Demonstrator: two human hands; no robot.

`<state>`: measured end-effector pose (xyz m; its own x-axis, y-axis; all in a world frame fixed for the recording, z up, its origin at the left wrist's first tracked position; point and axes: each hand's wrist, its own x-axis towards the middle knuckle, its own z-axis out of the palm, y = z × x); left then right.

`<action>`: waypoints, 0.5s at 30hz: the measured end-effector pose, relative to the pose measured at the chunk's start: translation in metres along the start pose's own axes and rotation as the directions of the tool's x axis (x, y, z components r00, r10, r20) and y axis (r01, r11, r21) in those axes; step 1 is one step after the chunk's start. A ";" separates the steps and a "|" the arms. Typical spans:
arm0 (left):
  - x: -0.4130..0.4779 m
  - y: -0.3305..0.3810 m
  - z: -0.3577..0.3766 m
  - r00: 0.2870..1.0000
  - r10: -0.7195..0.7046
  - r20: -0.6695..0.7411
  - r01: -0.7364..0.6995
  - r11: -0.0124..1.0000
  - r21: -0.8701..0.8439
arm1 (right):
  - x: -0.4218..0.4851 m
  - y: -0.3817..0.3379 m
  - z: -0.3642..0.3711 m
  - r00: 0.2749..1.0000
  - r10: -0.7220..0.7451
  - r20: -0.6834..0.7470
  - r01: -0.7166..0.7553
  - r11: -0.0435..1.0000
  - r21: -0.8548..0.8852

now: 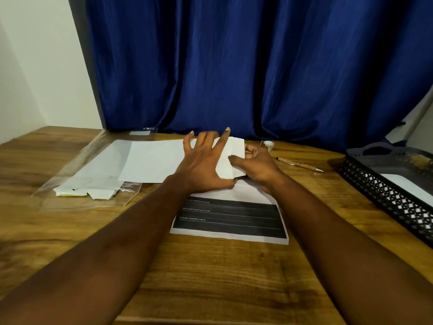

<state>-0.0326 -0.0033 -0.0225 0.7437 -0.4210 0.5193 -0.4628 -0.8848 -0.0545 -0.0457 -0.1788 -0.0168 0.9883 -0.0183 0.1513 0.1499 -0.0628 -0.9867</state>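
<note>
Left hand [206, 160] spread wide, with fingers straight and pressing flat on the folded white paper [235, 146]. Right hand [260, 166] pinches that paper's right edge - thumb on top, fingers curled behind. Paper lies on the table [210, 277] at the far end of the printed form [229, 219]. Both forearms extended forward, converging.

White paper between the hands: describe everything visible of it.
The white paper is blank on its visible face and apparently folded, at the far middle of the wooden table. The left hand presses it with spread fingers; the right hand pinches its right edge, thumb on top. Its near edge overlaps a printed form with a black block.
</note>
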 end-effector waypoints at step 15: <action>0.000 0.003 0.002 0.997 0.009 0.078 -0.007 1.000 -0.027 | 0.002 0.006 -0.008 0.999 -0.023 -0.033 0.019 0.994 -0.105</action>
<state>-0.0331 -0.0068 -0.0244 0.7751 -0.4433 0.4503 -0.4808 -0.8761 -0.0351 -0.0430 -0.1869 -0.0217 0.9831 -0.0499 0.1759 0.1654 -0.1672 -0.9720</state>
